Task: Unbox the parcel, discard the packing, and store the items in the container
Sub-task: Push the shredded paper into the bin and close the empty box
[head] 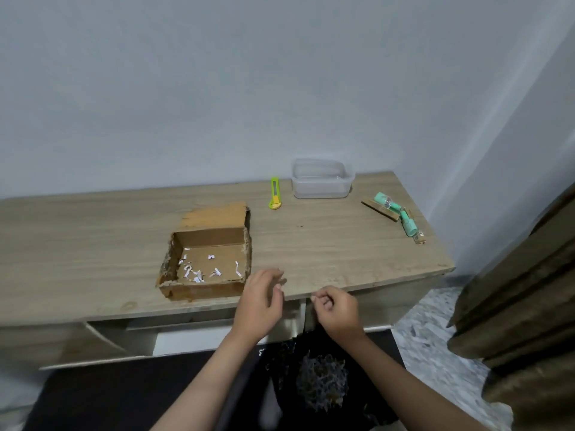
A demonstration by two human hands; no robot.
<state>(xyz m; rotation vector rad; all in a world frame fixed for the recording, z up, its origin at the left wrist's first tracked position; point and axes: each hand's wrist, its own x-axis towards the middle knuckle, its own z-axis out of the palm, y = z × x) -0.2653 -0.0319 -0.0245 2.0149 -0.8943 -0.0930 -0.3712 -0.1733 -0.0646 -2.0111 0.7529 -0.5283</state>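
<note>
- Two hands hover at the near edge of the table (pixel 93 231), right above a black bin bag (pixel 311 384) with a wad of honeycomb packing paper (pixel 322 382) already in it, so I'd say we're in the discard-the-packing step.
- Left hand (pixel 259 306) has a loose grip, fingers relaxed and holding nothing, just beside the front right corner of the cardboard box (pixel 205 262).
- Right hand (pixel 337 312) has its fingers curled in with the fingertips close together; it may be pinching a scrap, but I can't tell if anything is actually in there.
- Box looks rough: torn ragged edges, flap folded back, sitting open on the table with only a few white paper bits (pixel 199 270) on its floor.
- Unpacked items (pixel 396 213) look like mint-green rolled things with a flat brown strip, lying near the right end of the table, well apart from the box.
- Clear plastic container (pixel 322 178) sits at the back by the wall, seemingly empty, with a yellow-green box cutter (pixel 274 194) just to its left.
- Next move, my guess: sweep up the leftover bits, then reach across for the green items, which needs a careful grip since they look small and roll-prone.
</note>
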